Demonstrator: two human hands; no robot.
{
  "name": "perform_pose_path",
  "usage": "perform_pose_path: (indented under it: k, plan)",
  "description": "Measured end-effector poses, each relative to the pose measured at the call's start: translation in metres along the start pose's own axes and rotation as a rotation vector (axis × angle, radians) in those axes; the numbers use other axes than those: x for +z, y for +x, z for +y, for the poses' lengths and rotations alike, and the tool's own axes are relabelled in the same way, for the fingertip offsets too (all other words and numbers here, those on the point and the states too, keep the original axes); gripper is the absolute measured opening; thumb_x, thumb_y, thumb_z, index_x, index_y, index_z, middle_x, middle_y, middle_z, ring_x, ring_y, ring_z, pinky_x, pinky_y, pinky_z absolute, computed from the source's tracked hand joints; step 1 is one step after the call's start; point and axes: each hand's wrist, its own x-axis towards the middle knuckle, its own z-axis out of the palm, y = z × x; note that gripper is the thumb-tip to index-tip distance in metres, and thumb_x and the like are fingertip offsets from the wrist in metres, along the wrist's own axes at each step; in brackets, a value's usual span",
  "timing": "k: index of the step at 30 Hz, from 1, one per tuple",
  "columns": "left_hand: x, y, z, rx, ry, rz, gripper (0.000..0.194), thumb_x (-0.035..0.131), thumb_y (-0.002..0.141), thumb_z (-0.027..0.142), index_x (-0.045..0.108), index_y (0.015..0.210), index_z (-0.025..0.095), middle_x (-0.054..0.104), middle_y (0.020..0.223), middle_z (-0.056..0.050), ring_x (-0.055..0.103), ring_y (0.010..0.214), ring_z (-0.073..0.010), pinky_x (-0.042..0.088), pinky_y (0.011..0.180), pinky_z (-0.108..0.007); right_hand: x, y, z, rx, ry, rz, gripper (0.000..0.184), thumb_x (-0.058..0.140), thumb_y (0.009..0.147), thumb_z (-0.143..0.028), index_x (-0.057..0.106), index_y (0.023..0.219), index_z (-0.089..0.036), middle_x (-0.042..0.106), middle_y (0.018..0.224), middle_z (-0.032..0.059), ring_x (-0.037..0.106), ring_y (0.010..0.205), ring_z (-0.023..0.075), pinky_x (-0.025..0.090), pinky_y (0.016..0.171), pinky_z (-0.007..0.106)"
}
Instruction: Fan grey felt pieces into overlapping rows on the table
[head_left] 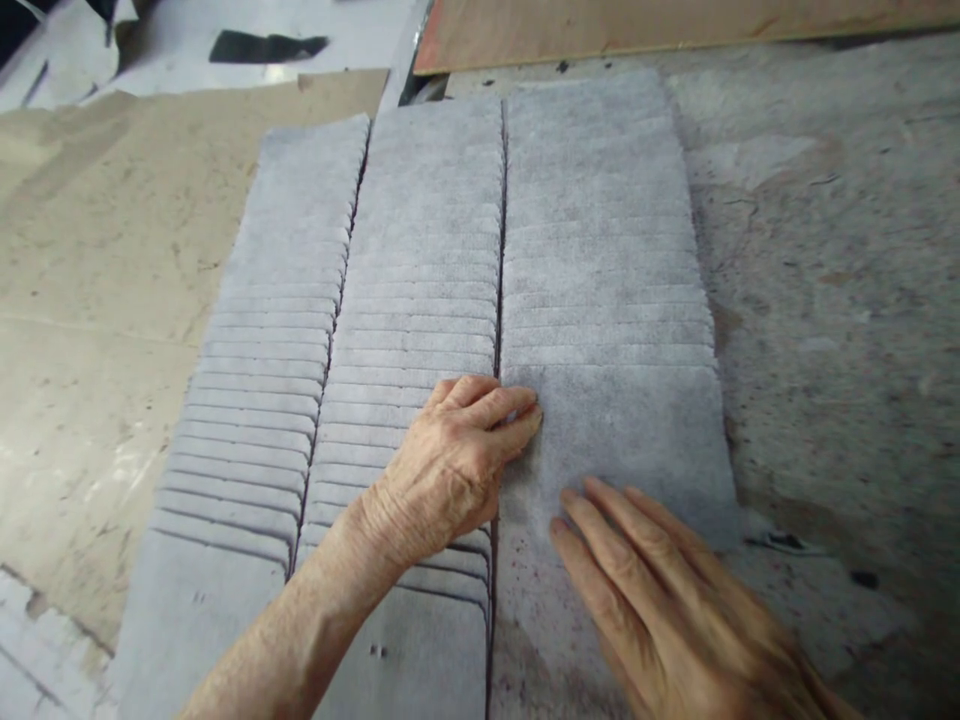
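Grey, felt-like flat pieces overlap like shingles in three long columns: a left column, a middle column and a right column. My left hand reaches across the middle column. Its closed fingers press together at the left edge of the nearest grey piece in the right column. Lower right, my right hand is open, its fingers stretched out flat over that piece's front edge. Part of the middle column is hidden under my left forearm.
Brown paper lies under the left side. A worn, stained table surface extends to the right. At the back are a brown board and a black strip on a white surface. A pale stack shows at lower left.
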Motion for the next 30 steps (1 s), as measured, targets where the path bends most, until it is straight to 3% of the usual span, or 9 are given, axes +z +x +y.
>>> perform_pose_path:
  k: [2, 7, 12, 18, 25, 27, 30]
  plan:
    - [0.0, 0.0, -0.001, 0.008, 0.0, -0.002, 0.029, 0.046, 0.083, 0.011, 0.057, 0.109, 0.015, 0.059, 0.116, -0.004, 0.049, 0.098, -0.0192, 0.042, 0.083, -0.035, 0.002, 0.0, 0.001, 0.003, -0.039, 0.039, 0.042, 0.035, 0.077, -0.003, 0.055, 0.113, -0.005, 0.058, 0.118, 0.0158, 0.049, 0.115, 0.0302, 0.049, 0.088, 0.043]
    - [-0.002, 0.001, -0.002, 0.009, -0.012, -0.016, 0.03, 0.047, 0.082, 0.01, 0.058, 0.109, 0.016, 0.059, 0.116, -0.004, 0.049, 0.096, -0.0193, 0.041, 0.082, -0.035, 0.005, -0.002, 0.016, -0.141, -0.024, 0.145, 0.034, 0.033, 0.08, -0.005, 0.063, 0.098, -0.003, 0.064, 0.104, 0.0179, 0.055, 0.107, 0.0293, 0.052, 0.083, 0.039]
    - [-0.002, 0.001, -0.002, 0.004, -0.017, -0.007, 0.029, 0.048, 0.081, 0.009, 0.059, 0.107, 0.016, 0.06, 0.116, -0.003, 0.049, 0.095, -0.0194, 0.041, 0.08, -0.035, 0.004, -0.001, 0.023, -0.003, 0.041, 0.179, 0.016, 0.051, 0.079, -0.009, 0.066, 0.086, -0.009, 0.067, 0.092, 0.0107, 0.062, 0.088, 0.0193, 0.051, 0.08, 0.031]
    - [-0.002, 0.002, -0.002, -0.008, -0.016, -0.022, 0.029, 0.048, 0.081, 0.01, 0.059, 0.108, 0.017, 0.059, 0.117, -0.004, 0.048, 0.096, -0.0193, 0.041, 0.081, -0.035, 0.011, -0.007, 0.004, -0.08, 0.033, 0.123, 0.038, 0.034, 0.077, -0.004, 0.063, 0.101, -0.004, 0.062, 0.109, 0.0157, 0.052, 0.11, 0.03, 0.048, 0.088, 0.04]
    - [-0.001, 0.001, -0.002, -0.004, -0.02, -0.007, 0.03, 0.048, 0.081, 0.009, 0.059, 0.108, 0.016, 0.06, 0.116, -0.003, 0.048, 0.096, -0.0196, 0.041, 0.081, -0.036, 0.015, -0.007, 0.007, -0.207, 0.004, 0.166, 0.032, 0.035, 0.076, -0.005, 0.065, 0.087, -0.007, 0.066, 0.095, 0.0151, 0.057, 0.103, 0.0288, 0.055, 0.077, 0.038]
    - [-0.001, 0.0, -0.002, -0.006, -0.025, 0.0, 0.031, 0.048, 0.081, 0.009, 0.059, 0.109, 0.016, 0.06, 0.116, -0.003, 0.049, 0.095, -0.0198, 0.041, 0.081, -0.036, 0.012, -0.001, 0.012, -0.15, 0.073, 0.177, 0.026, 0.039, 0.079, -0.006, 0.064, 0.085, -0.008, 0.067, 0.092, 0.0133, 0.06, 0.097, 0.0247, 0.055, 0.076, 0.034]
    - [0.0, 0.001, -0.002, -0.008, -0.031, -0.001, 0.031, 0.048, 0.081, 0.01, 0.059, 0.109, 0.016, 0.059, 0.116, -0.003, 0.048, 0.096, -0.0205, 0.04, 0.08, -0.036, 0.005, 0.007, 0.016, 0.117, 0.261, 0.153, 0.018, 0.045, 0.08, -0.007, 0.062, 0.085, -0.01, 0.066, 0.088, 0.0081, 0.061, 0.086, 0.014, 0.053, 0.077, 0.024]
